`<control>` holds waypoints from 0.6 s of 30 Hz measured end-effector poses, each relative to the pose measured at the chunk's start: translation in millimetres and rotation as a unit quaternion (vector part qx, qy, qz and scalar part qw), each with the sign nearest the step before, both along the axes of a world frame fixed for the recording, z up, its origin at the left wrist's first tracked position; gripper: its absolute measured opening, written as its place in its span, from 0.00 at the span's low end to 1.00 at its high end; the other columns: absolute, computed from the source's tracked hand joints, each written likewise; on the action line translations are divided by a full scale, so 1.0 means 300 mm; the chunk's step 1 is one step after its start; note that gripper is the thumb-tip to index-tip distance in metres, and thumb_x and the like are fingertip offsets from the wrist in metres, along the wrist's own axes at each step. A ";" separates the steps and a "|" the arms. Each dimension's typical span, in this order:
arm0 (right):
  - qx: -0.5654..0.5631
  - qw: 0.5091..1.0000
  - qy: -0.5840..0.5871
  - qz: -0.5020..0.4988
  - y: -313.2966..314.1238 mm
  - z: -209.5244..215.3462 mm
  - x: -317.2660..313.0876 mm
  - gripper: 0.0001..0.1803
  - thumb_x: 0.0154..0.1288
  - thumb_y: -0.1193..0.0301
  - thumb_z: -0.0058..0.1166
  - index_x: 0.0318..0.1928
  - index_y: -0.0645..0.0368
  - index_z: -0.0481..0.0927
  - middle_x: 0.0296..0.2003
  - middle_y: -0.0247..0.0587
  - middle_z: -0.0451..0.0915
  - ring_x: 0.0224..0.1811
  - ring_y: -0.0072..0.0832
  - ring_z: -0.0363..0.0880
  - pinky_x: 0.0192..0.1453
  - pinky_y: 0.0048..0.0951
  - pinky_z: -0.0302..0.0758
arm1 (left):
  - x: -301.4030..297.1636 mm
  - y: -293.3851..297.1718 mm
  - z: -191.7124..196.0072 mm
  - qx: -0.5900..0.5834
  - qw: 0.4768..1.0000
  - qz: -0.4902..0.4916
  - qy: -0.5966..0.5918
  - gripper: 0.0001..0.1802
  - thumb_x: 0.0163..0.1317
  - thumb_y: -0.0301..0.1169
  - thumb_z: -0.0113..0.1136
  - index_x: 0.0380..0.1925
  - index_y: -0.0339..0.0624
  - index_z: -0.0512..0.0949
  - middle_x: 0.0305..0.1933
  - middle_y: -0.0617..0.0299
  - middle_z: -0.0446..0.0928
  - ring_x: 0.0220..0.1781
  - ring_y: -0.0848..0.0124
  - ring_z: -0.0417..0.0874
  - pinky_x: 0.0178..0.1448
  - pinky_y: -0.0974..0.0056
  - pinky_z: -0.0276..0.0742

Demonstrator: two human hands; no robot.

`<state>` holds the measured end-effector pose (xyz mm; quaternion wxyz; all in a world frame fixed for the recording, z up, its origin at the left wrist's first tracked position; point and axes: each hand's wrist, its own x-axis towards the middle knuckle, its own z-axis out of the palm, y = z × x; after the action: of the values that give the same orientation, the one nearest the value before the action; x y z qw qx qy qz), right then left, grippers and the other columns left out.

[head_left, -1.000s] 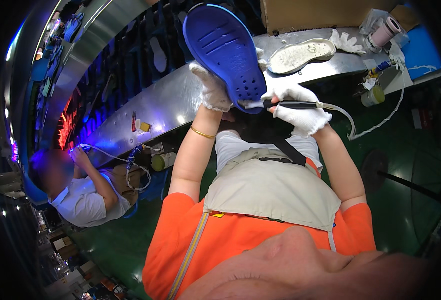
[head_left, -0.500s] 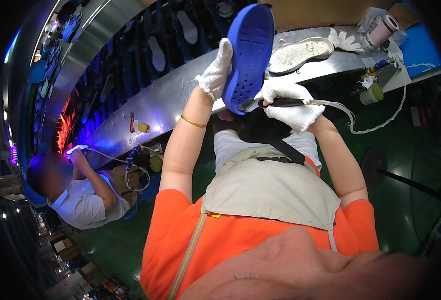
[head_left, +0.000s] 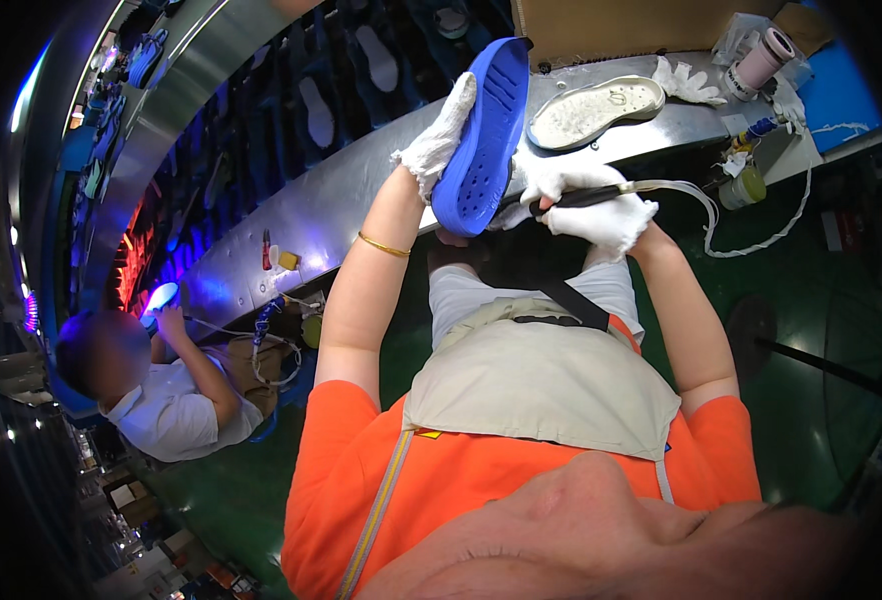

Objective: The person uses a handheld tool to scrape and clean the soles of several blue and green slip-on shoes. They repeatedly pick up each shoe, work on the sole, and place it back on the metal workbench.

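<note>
My left hand [head_left: 438, 140], in a white glove, grips a blue shoe sole [head_left: 483, 135] from its far side and holds it up on edge above my lap. My right hand [head_left: 589, 200], also gloved in white, is closed around a dark pen-shaped tool [head_left: 573, 198] with a pale hose [head_left: 696, 205] running off to the right. The tool's tip meets the lower edge of the blue sole. A gold bracelet [head_left: 381, 245] sits on my left wrist.
A metal workbench [head_left: 361, 190] curves in front of me with a whitish sole [head_left: 593, 110], a spare white glove [head_left: 689, 84] and a pink roll [head_left: 756, 62] on it. A conveyor with soles [head_left: 376, 60] runs behind. A seated co-worker [head_left: 151, 385] works at lower left.
The blue sole has been turned from flat-facing to edge-on and lowered slightly. My left hand shifted along its far side. My right hand stays with the tool at its lower edge.
</note>
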<state>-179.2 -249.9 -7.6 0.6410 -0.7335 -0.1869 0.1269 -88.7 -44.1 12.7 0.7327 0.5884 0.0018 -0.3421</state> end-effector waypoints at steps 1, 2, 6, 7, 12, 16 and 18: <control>0.031 0.999 0.002 -0.010 -0.004 0.021 0.007 0.06 0.50 0.77 0.56 0.32 0.57 0.77 0.31 0.31 0.79 0.34 0.18 0.75 0.43 0.22 0.73 | 0.001 0.003 0.005 0.003 1.000 -0.009 0.004 0.45 0.52 0.71 0.47 0.54 0.41 0.72 0.41 0.50 0.79 0.35 0.64 0.81 0.38 0.62 0.81; 0.115 0.993 0.010 -0.018 -0.002 0.011 0.015 0.06 0.50 0.76 0.57 0.32 0.57 0.77 0.31 0.33 0.79 0.35 0.19 0.75 0.43 0.22 0.73 | 0.001 0.004 0.009 0.006 1.000 -0.019 0.008 0.45 0.52 0.70 0.47 0.54 0.42 0.72 0.41 0.50 0.78 0.36 0.64 0.81 0.38 0.62 0.82; -0.033 0.992 -0.104 -0.064 0.008 0.023 0.030 0.07 0.49 0.76 0.58 0.32 0.57 0.76 0.30 0.33 0.77 0.35 0.21 0.74 0.43 0.24 0.72 | -0.010 -0.019 0.023 0.005 1.000 0.018 -0.017 0.43 0.54 0.69 0.47 0.54 0.41 0.72 0.41 0.51 0.79 0.35 0.64 0.82 0.38 0.62 0.82; -0.047 0.992 -0.106 -0.050 0.001 0.023 0.028 0.07 0.48 0.75 0.58 0.31 0.57 0.76 0.30 0.33 0.77 0.35 0.21 0.74 0.43 0.24 0.72 | -0.014 -0.006 0.019 0.003 1.000 0.016 -0.010 0.43 0.54 0.69 0.46 0.53 0.41 0.72 0.40 0.51 0.79 0.35 0.64 0.82 0.38 0.62 0.82; 0.039 0.998 0.006 -0.043 -0.040 0.040 0.019 0.07 0.48 0.77 0.57 0.31 0.57 0.76 0.31 0.33 0.78 0.36 0.21 0.75 0.44 0.23 0.73 | -0.002 0.047 0.024 -0.070 0.991 0.091 -0.063 0.43 0.55 0.68 0.47 0.54 0.41 0.71 0.42 0.54 0.78 0.37 0.65 0.81 0.41 0.61 0.82; 0.095 0.991 -0.036 -0.093 -0.043 0.082 0.002 0.10 0.54 0.82 0.56 0.38 0.62 0.74 0.34 0.36 0.78 0.37 0.20 0.78 0.46 0.21 0.75 | -0.033 0.077 0.085 -0.349 0.920 0.149 -0.095 0.44 0.58 0.69 0.38 0.59 0.43 0.67 0.54 0.52 0.74 0.62 0.61 0.70 0.64 0.55 0.68; 0.101 0.988 -0.045 -0.112 -0.031 0.053 0.000 0.10 0.53 0.80 0.58 0.37 0.61 0.76 0.34 0.36 0.79 0.38 0.20 0.78 0.45 0.22 0.75 | 0.037 0.169 -0.047 -0.447 0.894 -0.014 0.015 0.40 0.59 0.67 0.41 0.55 0.42 0.70 0.53 0.51 0.74 0.54 0.58 0.76 0.61 0.44 0.70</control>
<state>-179.2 -259.2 8.3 0.7127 -0.6865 -0.1441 0.0020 -77.6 6.7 -1.5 0.9133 0.1939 -0.1487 -0.3260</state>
